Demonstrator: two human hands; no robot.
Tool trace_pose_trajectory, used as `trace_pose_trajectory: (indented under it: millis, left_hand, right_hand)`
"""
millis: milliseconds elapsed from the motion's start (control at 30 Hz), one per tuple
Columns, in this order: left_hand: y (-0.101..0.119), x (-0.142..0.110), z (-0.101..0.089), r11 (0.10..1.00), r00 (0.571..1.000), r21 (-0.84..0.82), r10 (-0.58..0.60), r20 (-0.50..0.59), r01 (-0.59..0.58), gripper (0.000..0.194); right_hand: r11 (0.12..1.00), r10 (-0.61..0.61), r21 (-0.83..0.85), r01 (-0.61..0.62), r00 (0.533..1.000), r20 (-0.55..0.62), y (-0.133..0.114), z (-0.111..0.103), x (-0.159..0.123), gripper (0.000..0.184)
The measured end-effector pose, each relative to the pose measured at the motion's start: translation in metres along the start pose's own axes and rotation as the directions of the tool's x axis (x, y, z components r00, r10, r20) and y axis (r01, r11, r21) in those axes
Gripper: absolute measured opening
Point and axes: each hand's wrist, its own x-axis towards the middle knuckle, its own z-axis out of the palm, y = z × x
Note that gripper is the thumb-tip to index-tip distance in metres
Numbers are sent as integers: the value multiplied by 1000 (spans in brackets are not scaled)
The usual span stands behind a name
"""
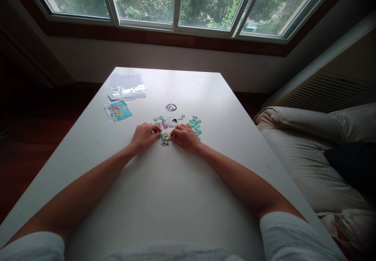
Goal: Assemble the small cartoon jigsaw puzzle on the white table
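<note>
A small joined section of jigsaw puzzle (165, 138), with a yellow cartoon figure on it, lies flat on the white table (164, 198). My left hand (146, 135) is at its left edge, thumb and fingers closed in a pinch there. At the right edge my right hand (185, 136) also has its fingers bent and closed against the section. Fingertips partly hide both edges. Loose puzzle pieces (195, 125), mostly teal, are spread beyond my right hand. More loose pieces (159, 120), some pink, lie past my left hand.
A round, silvery tin-like object (171, 122) sits just beyond the puzzle, with a round disc (171, 107) behind it. Farther left are a printed picture sheet (118, 110) and a clear plastic bag (127, 86). A beige sofa (293, 155) borders the table's right side.
</note>
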Motion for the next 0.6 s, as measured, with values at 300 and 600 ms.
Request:
trace_pose_trajectory:
  millis: [300,600]
  left_hand:
    - [1,-2,5,998,998,59,41,-49,-38,12]
    - [4,-3,3,994,996,69,91,-13,-90,13]
  right_hand:
    - [1000,3,-7,-3,1000,3,-1,-1,0,11]
    - [999,-15,-31,15,1000,-11,-2,1,1,13]
